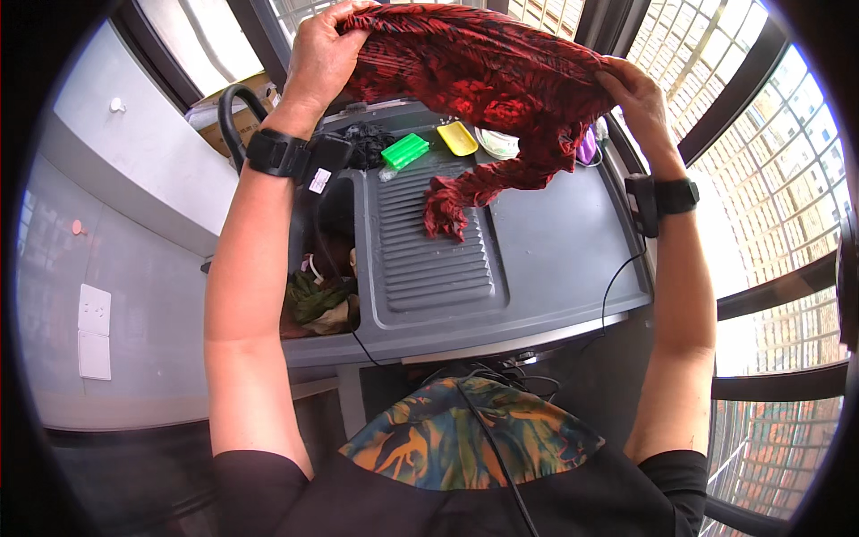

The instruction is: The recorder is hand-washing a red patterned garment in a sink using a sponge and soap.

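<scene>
A red and black patterned garment (pixel 470 80) is stretched wide between both hands, above the far side of the grey laundry sink (pixel 564 241). My left hand (pixel 325 57) grips its upper left edge, and my right hand (pixel 634 90) grips the upper right edge. From the right part of the cloth a wrinkled, twisted end hangs down over the ribbed washboard (pixel 429 268). Behind the cloth lie a green bar of soap (pixel 405 152) and a yellow soap dish (pixel 458 138).
The basin (pixel 329 228) at the left holds dark and green cloth (pixel 315 302). A black faucet (pixel 235 114) rises behind it. Black crumpled fabric (pixel 366 144), a white bowl (pixel 498 143) and a purple item (pixel 586 146) sit along the back. Barred windows (pixel 758 121) border the right.
</scene>
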A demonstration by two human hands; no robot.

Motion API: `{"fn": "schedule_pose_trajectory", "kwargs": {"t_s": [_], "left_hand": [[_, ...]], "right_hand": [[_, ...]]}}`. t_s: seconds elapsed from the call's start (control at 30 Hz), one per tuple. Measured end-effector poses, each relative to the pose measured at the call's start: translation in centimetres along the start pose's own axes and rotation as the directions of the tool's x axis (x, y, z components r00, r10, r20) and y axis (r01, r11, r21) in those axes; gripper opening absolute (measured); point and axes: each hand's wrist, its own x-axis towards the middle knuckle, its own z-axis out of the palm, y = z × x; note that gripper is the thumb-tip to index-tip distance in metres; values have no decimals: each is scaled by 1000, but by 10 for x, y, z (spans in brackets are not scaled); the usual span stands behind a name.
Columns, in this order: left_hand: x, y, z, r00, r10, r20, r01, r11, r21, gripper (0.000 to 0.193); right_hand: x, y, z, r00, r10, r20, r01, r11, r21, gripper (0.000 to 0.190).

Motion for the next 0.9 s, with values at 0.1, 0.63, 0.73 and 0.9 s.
{"fn": "schedule_pose_trajectory", "kwargs": {"t_s": [0.1, 0.63, 0.73, 0.9], "left_hand": [[-17, -6, 10, 976, -212, 59, 218, 966, -136, 26], [-268, -57, 63, 504, -577, 643, 91, 776, 624, 66], [-267, -24, 144, 589, -264, 764, 324, 943, 76, 68], [-311, 29, 193, 488, -384, 784, 326, 913, 245, 80]], "right_hand": [[-30, 0, -2, 997, 33, 63, -30, 998, -51, 26], [-191, 111, 106, 856, 300, 422, -188, 939, -288, 35], [-176, 167, 106, 981, 181, 73, -103, 796, -596, 43], [-157, 174, 135, 696, 637, 331, -329, 693, -642, 44]]}}
